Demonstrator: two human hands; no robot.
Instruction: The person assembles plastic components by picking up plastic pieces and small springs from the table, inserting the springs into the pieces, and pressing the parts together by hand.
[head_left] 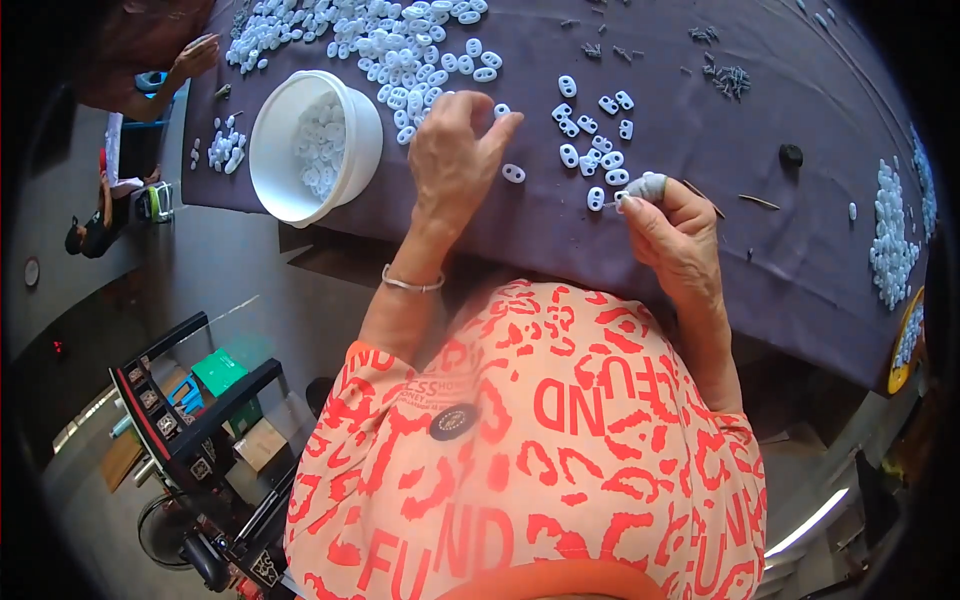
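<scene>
My right hand [675,228] is closed in a pinch near the table's front edge, with a pale wrap around one fingertip. Between thumb and finger it grips a small white oval two-hole piece [621,198], partly covered by the fingers. Beside it lies a loose group of similar white pieces [612,160]. My left hand [455,152] is over the front of a large heap of white two-hole pieces [400,45], its thumb and forefinger apart. One white piece [502,110] is right by its thumb tip, and another [513,173] lies nearer the front edge.
A white bucket [362,150] holding translucent white pieces stands left on the dark tablecloth [500,215]. Small dark grey pins [728,80] lie scattered at the back. A dark lump [791,155], a thin stick [759,202] and pale pieces [890,240] are at right. Another person's hand [197,57] shows far left.
</scene>
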